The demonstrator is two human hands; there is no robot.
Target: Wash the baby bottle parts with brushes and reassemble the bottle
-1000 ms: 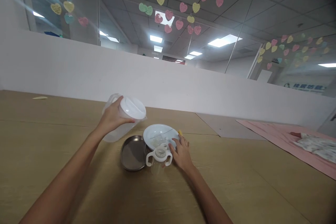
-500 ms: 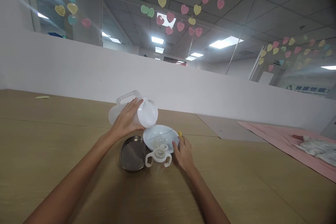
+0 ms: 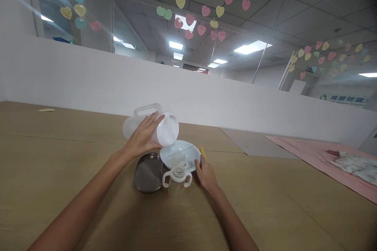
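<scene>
My left hand [image 3: 143, 136] is wrapped round a translucent white pitcher [image 3: 167, 129], which lies tilted with its lidded end down to the right, over the rim of a white bowl [image 3: 167, 152]. The pitcher's handle points up, free of my fingers. My right hand [image 3: 207, 172] grips the bowl's right rim, thumb on the near side. A small yellow piece [image 3: 202, 151] sticks up by its fingertips; what it belongs to is hidden. Just in front of the bowl stands a clear baby bottle [image 3: 177, 176] with two white handles and an uncovered neck. Something clear lies inside the bowl.
Left of the bottle, a round dark metal tin [image 3: 149, 173] sits partly behind the bowl. A pink cloth [image 3: 312, 155] with a patterned fabric [image 3: 357, 166] lies at the right, beside a grey sheet [image 3: 255, 143]. A low white wall [image 3: 118, 78] closes the table's back.
The pitcher and my left hand have shifted slightly right and down over the bowl. My right hand keeps its place at the rim, and the bottle and tin stay put.
</scene>
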